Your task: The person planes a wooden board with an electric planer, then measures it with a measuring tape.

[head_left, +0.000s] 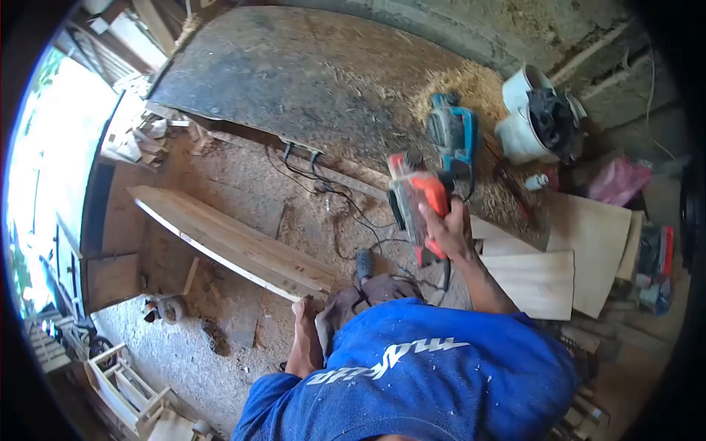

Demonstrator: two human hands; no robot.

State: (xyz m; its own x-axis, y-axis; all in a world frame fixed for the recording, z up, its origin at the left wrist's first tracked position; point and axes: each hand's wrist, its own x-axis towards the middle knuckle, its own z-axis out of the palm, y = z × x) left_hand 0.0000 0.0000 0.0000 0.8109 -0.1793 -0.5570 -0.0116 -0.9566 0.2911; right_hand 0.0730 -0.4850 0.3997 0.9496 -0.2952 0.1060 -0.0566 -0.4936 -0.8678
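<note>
- The right hand (pixel 450 228) is wrapped around the handle of a red planer (pixel 413 192), beside the near edge of the workbench (pixel 279 66).
- The left hand (pixel 302 309) looks curled on the near end of a long board (pixel 235 242); its fingertips are partly hidden, so I can't swear to the grip.
- The planer should feel dense, rigid and front-heavy; the handle is the place to hold it, clear of the sole.
- The board looks stiff and fairly heavy, perhaps slippery with dust; best gripped by its edges, with support towards both ends.
- That board lies on the person's side of the workbench, reaching away from the left hand, apart from the right.
- On the workbench, a teal planer (pixel 444 132) sits beside shavings (pixel 471 82); white buckets (pixel 523 132) stand near its right end.
</note>
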